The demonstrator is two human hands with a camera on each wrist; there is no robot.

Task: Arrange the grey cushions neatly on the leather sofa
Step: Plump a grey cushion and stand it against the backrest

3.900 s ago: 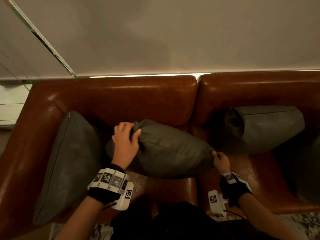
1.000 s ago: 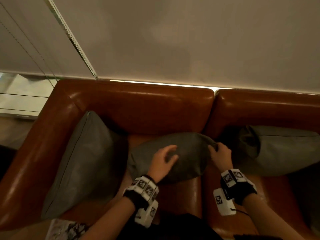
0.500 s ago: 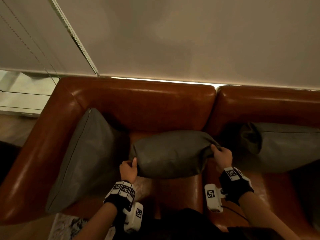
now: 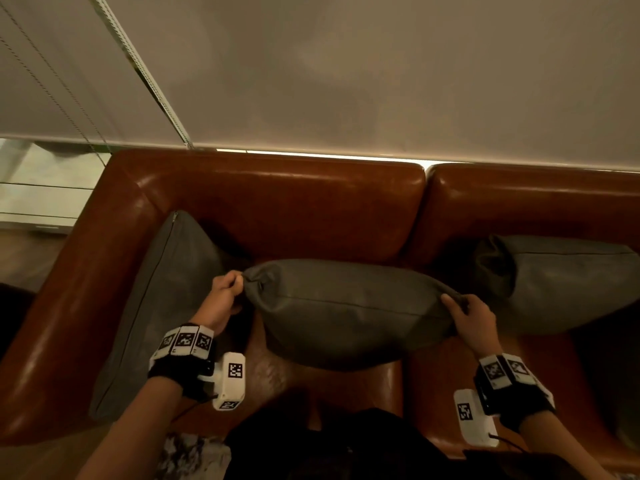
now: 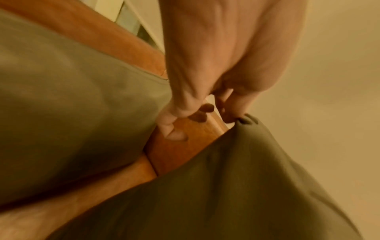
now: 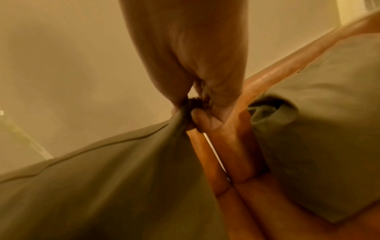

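A brown leather sofa (image 4: pixel 311 209) holds three grey cushions. The middle cushion (image 4: pixel 349 313) stands lengthwise in front of the backrest, over the seam between the two seats. My left hand (image 4: pixel 228 289) pinches its top left corner (image 5: pixel 244 121). My right hand (image 4: pixel 464 313) grips its top right corner (image 6: pixel 185 113), bunching the fabric. The left cushion (image 4: pixel 162 299) leans against the left armrest. The right cushion (image 4: pixel 561 282) leans on the right backrest; it also shows in the right wrist view (image 6: pixel 329 113).
A pale roller blind (image 4: pixel 346 71) with a bead chain (image 4: pixel 142 71) hangs behind the sofa. A window sill and floor (image 4: pixel 38 202) show at the left. Patterned flooring (image 4: pixel 194 455) lies at the sofa's front edge, by my dark clothing.
My left hand has moved from the cushion's lower left edge up to its top left corner and pinched it. The cushion now stands stretched between both hands, lifted a little.
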